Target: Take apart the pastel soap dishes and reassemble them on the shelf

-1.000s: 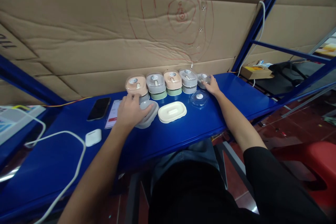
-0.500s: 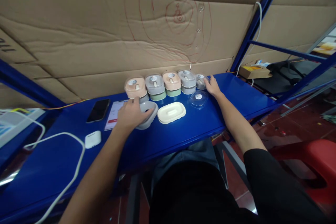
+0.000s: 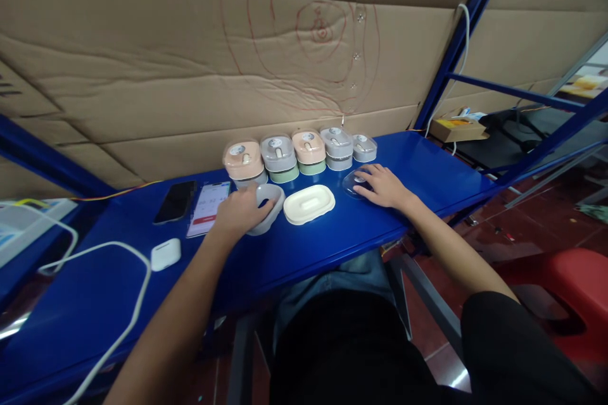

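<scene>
My left hand (image 3: 240, 210) grips a grey oval plastic ring-shaped part (image 3: 272, 210) by its left side, thumb across its rim; blue table shows through the middle. To its right, a cream oval tray (image 3: 309, 205) with a raised centre lies flat. My right hand (image 3: 382, 186) is over a clear plastic lid (image 3: 350, 183), with fingers and thumb around it on the table. Behind stands a row of soap boxes with clear tops: a peach one (image 3: 243, 159), a grey one (image 3: 278, 153), another peach one (image 3: 309, 147), another grey one (image 3: 337, 142) and a single-layer grey one (image 3: 365, 148).
On the left of the blue table (image 3: 304, 259) lie a black phone (image 3: 175, 201), a lit phone (image 3: 208, 207), a white earbud case (image 3: 166, 254) and a white cable (image 3: 137, 304). Cardboard (image 3: 156, 76) walls the back. A red stool (image 3: 570, 291) stands at right.
My right hand has left the small grey box at the row's right end and come nearer, onto the clear lid. My left hand keeps hold of the grey part.
</scene>
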Demonstrator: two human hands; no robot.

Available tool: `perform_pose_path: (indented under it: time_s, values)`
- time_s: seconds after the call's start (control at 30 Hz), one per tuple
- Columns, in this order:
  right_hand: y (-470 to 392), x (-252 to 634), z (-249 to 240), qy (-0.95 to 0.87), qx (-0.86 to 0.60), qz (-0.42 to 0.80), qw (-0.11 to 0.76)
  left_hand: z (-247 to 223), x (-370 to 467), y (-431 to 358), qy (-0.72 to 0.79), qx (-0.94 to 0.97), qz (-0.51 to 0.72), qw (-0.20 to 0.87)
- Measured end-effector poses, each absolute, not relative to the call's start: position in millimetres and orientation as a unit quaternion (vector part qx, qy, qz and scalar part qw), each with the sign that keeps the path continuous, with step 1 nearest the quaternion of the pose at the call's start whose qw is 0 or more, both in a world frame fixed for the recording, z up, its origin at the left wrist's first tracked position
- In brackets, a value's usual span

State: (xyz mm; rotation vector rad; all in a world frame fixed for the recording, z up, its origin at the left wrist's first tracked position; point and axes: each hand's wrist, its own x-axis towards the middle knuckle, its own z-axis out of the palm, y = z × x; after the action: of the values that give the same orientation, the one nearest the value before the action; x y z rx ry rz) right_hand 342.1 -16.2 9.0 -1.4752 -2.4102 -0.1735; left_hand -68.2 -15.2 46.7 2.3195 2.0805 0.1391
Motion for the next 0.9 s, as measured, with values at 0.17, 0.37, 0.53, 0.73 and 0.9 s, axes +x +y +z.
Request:
perform_pose_path:
  time_s: [0.17,0.37,0.53,0.73,0.9]
  values:
    - [-36.4,350.7,14.7,-0.844,-0.512,-0.088,0.132,40.8,-68.5,-13.2,0.655,0.754,0.053,0.003]
    - [-32.5,357.3,0.8,-0.876,-0.452,-0.022,0.169,31.0,-63.6,-13.0,0.624,0.777,0.08,0.008]
    - [-28.1,358.7,-3.7,-0.863,-0.474,0.001,0.173,22.3,-61.4,-9.7,0.596,0.794,0.116,0.015]
    - [-27.7,367.6,-4.4,-0.869,-0.465,0.007,0.169,27.8,-60.4,-13.5,0.581,0.8,0.132,0.064]
    - [-26.8,375.4,-2.2,-0.851,-0.489,0.014,0.191,35.6,-58.7,-20.9,0.552,0.824,0.082,0.1]
